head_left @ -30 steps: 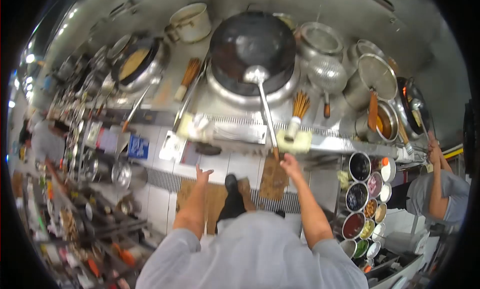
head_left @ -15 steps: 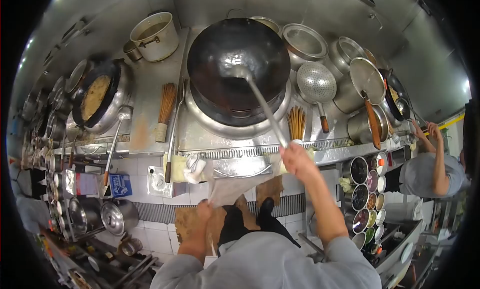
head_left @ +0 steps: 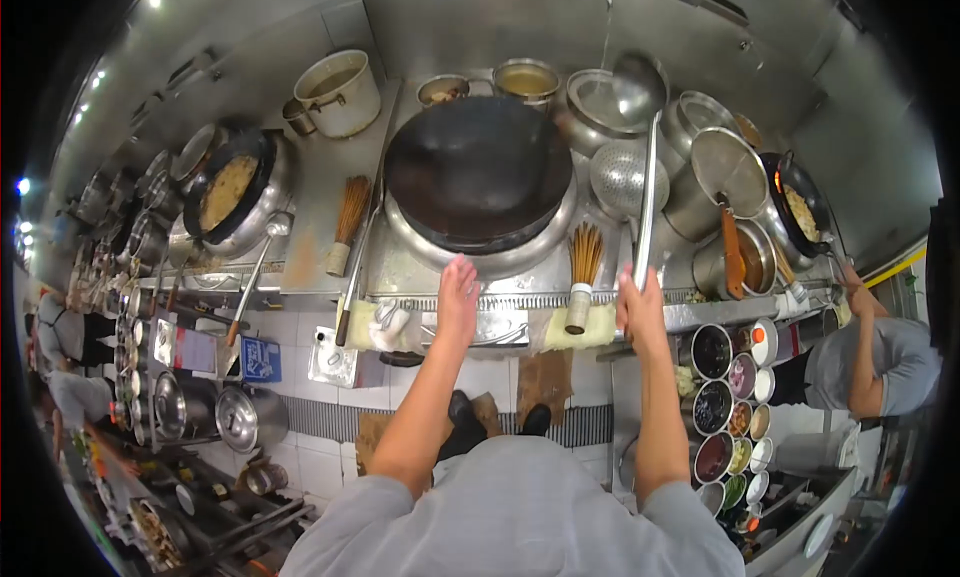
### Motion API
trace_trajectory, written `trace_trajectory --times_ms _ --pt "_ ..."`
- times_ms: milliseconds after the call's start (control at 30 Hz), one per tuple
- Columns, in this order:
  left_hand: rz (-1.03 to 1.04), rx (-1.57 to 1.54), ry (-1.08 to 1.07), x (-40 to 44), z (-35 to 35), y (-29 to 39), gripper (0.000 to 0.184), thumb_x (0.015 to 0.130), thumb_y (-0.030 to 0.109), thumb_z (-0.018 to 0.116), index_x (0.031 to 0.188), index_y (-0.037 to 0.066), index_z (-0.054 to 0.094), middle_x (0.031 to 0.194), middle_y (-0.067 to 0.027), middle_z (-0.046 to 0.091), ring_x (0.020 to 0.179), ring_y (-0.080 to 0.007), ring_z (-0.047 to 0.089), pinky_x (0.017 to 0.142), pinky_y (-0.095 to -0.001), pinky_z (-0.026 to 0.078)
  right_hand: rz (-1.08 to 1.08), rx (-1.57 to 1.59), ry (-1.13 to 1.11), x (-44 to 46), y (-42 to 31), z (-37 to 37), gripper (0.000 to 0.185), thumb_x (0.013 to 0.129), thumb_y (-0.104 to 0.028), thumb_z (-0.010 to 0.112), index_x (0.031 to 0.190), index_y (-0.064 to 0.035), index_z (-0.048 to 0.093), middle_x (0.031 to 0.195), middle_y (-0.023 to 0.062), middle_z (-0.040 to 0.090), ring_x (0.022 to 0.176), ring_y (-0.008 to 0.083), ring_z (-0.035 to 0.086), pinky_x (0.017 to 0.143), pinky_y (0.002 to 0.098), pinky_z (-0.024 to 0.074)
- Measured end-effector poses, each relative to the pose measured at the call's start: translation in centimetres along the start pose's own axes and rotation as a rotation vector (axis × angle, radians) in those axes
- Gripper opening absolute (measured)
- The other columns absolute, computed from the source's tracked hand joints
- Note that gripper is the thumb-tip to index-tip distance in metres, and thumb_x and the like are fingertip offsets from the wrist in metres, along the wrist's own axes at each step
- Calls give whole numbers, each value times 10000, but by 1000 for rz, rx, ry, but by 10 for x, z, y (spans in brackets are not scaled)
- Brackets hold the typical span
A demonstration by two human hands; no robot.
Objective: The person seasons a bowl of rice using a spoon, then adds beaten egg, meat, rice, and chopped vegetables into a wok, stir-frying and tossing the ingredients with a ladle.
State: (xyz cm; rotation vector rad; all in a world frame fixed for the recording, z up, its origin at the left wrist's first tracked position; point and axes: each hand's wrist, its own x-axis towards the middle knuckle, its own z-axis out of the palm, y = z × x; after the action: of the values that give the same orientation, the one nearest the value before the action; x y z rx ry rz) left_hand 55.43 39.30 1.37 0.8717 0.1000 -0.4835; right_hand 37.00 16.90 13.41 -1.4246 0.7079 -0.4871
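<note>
A long-handled ladle is gripped near its handle end by my right hand. It points up and to the right, its bowl raised over the lidded pots behind the stove. My left hand is just in front of the large black wok, fingers extended and holding nothing that shows. The wok sits upright on the round steel burner ring. Between my hands, a bamboo brush lies near the yellowish cloth on the stove's front edge. A crumpled white cloth lies left of my left hand.
A perforated skimmer and a mesh strainer rest at the right. A second bamboo brush and a white pot stand left. Seasoning and ingredient bowls line the right side. Another person works at the far right.
The ladle has swung from inside the wok up to the right. My left hand has risen to the wok's front and no longer holds the hanging cloth. The wok now sits lower and flatter.
</note>
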Motion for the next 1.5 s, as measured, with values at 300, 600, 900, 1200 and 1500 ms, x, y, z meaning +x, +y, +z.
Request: trace_trajectory --times_ms 300,600,900,1200,1500 --pt "18 -526 4 57 4 47 343 979 428 509 834 117 518 626 4 386 564 -127 390 601 -277 407 148 -40 -62 -80 66 -57 354 907 -89 563 1229 -39 423 601 17 463 379 99 397 330 267 328" --pt "256 164 -139 -70 99 114 340 998 283 492 698 145 409 557 74 281 427 -36 250 374 -219 201 109 -295 -118 -53 90 -29 515 884 -102 605 1361 -44 418 903 118 648 711 236 615 659 337 486" --pt "604 754 -266 -80 78 99 278 978 275 521 780 80 541 607 23 472 540 -63 446 483 -242 358 -315 -632 -134 -33 77 10 676 877 -70 597 1454 -41 246 1143 293 606 1009 450 616 853 423 487" --pt "77 -182 -29 77 -21 51 303 998 315 491 753 150 423 588 41 311 451 -72 268 443 -257 289 -269 -227 6 34 50 -31 568 925 -126 558 1439 -84 320 742 59 545 416 112 438 339 287 339" --pt "-134 -139 -52 108 -29 22 202 981 214 521 1111 62 544 913 -75 612 981 -278 603 961 -432 465 258 -149 50 -60 14 -9 535 904 -73 549 1401 -27 358 925 139 653 587 238 586 535 318 484"
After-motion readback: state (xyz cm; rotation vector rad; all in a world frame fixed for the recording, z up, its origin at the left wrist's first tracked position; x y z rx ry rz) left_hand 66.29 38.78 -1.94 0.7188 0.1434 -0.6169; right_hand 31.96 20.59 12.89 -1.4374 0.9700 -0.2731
